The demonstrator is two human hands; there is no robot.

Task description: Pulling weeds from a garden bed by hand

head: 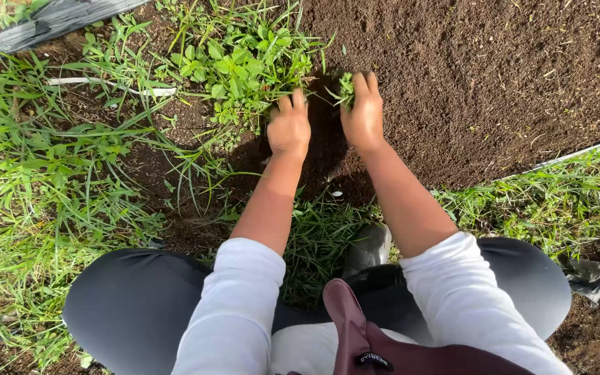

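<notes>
Two bare hands of mine reach down to the ground at the edge of a weed patch, seen from my head camera looking straight down. My left hand [289, 128] is curled into the base of a clump of broad-leaved weeds [241, 66], knuckles up and fingers tucked under into the stems; its grip looks pressed together around them, though the fingertips themselves are hidden in the leaves. My right hand [363, 114] sits just beside it, fingers bent, its grip pinching a small tuft of green weed [346, 89] that sticks up between the fingers. Both hands lie where the green growth meets the dark bare soil [480, 76], which stretches away to the right and above. A shadowed hollow of earth lies between and below the two hands.

Long grass [29, 180] fills the left side, with a strip of grey plastic sheeting [50, 21] across the top left corner. More grass runs along the right below a thin pale edging strip [578, 154]. Nearest the camera are my white sleeves [234, 305], dark trousers [126, 305] over bent knees, a dark boot [369, 246] and a maroon strap [355, 326].
</notes>
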